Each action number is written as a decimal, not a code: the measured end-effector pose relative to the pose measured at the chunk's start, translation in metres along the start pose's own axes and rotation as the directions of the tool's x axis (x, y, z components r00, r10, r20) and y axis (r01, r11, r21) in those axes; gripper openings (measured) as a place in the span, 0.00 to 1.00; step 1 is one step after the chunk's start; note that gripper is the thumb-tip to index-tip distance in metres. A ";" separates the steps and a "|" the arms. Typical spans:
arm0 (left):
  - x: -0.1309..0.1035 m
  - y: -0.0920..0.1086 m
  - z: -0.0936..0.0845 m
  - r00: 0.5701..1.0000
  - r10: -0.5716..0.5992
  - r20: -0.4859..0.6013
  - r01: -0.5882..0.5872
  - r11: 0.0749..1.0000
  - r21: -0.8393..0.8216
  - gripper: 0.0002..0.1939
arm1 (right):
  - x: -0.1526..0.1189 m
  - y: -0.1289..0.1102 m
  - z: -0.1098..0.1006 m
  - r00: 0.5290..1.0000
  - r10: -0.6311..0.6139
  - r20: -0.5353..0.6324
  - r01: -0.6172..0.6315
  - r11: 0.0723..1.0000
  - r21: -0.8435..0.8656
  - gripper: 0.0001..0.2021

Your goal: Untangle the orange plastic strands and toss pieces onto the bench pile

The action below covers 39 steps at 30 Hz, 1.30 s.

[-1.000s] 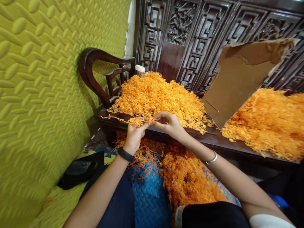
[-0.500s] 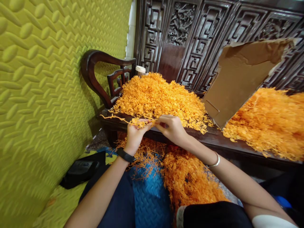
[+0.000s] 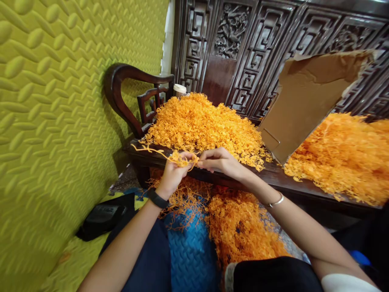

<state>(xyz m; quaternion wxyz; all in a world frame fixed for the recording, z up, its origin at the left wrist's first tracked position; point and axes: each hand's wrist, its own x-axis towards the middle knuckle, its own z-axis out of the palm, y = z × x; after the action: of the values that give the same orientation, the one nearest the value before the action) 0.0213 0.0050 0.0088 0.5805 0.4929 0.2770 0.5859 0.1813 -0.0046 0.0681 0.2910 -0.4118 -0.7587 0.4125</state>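
Orange branching plastic pieces (image 3: 180, 158) lie bunched in my left hand (image 3: 174, 175), whose fingers are closed around them. A thin knobbly strand (image 3: 148, 149) of the same plastic trails out to the left past the thumb side. Close against it, my right hand (image 3: 219, 162) pinches the right end of the bunch between thumb and fingertips. Just beyond both hands a large heap of orange plastic pieces (image 3: 203, 125) covers the dark wooden bench (image 3: 273, 178). Exactly how the held pieces join is too small to tell.
A cardboard sheet (image 3: 313, 97) leans upright between the heap and a second orange pile (image 3: 343, 158) on the right. Below, more orange pieces (image 3: 243, 231) lie by my legs. A curved armrest (image 3: 121, 81), a white-lidded container (image 3: 180, 89) and a black bag (image 3: 105, 217) are at left.
My left hand has turned slightly, and the held bunch has shifted a little right. My right fingers have straightened somewhat, still pinching at the bunch's end.
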 end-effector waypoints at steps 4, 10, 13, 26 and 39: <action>-0.004 0.003 0.003 0.985 -0.115 0.126 0.139 0.970 -0.197 0.07 | 0.002 0.005 0.001 0.995 0.051 0.085 -0.081 0.913 0.400 0.08; -0.003 0.002 0.003 0.963 -0.167 0.210 0.219 0.941 -0.257 0.08 | 0.004 0.015 0.009 0.988 0.004 0.154 -0.096 0.798 0.595 0.05; -0.001 0.001 -0.001 0.952 -0.190 0.240 0.253 0.929 -0.270 0.09 | 0.004 0.021 0.012 0.985 -0.021 0.168 -0.094 0.757 0.647 0.06; 0.008 -0.002 -0.005 0.964 -0.119 0.238 0.206 0.902 -0.380 0.10 | 0.002 0.011 0.013 0.951 -0.252 0.181 0.084 0.770 0.632 0.04; 0.021 -0.007 -0.015 0.993 -0.116 0.033 0.120 0.936 -0.330 0.07 | 0.016 0.027 -0.019 0.999 0.029 0.035 -0.027 0.998 -0.054 0.14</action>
<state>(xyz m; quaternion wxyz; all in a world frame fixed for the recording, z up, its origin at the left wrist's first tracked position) 0.0140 0.0302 0.0030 0.6911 0.3743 0.1999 0.5851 0.1989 0.0250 0.0559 0.2603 -0.4228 -0.7687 0.4033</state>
